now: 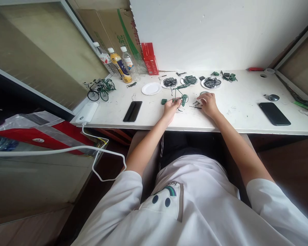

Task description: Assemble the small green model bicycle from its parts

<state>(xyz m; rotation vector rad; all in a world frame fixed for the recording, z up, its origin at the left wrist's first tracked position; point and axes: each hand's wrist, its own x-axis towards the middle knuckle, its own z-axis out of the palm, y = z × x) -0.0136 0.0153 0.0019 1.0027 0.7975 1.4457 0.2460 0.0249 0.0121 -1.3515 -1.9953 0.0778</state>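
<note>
My left hand (pixel 171 108) is closed on a green model bicycle frame (pixel 179 89), which it holds up just over the white table. A dark green part with a ring-shaped piece (pixel 184 99) stands out on the frame's right side. My right hand (pixel 209 102) rests low at the tabletop with its fingers curled together; what is between the fingertips, if anything, is hidden. Thin dark parts (pixel 195 105) lie beside those fingertips. Just behind the fingers is a small wheel (pixel 204 92), partly covered. Left of the frame lies a small green block (pixel 164 101).
Behind my hands are paper plates of black parts (pixel 169 82), green parts (pixel 190 80) and black wheels (pixel 212 82), plus a bare plate (pixel 151 89). Assembled model bicycles (pixel 100 90), bottles (pixel 120 65) and a phone (pixel 132 111) are leftward; another phone (pixel 274 113) lies right.
</note>
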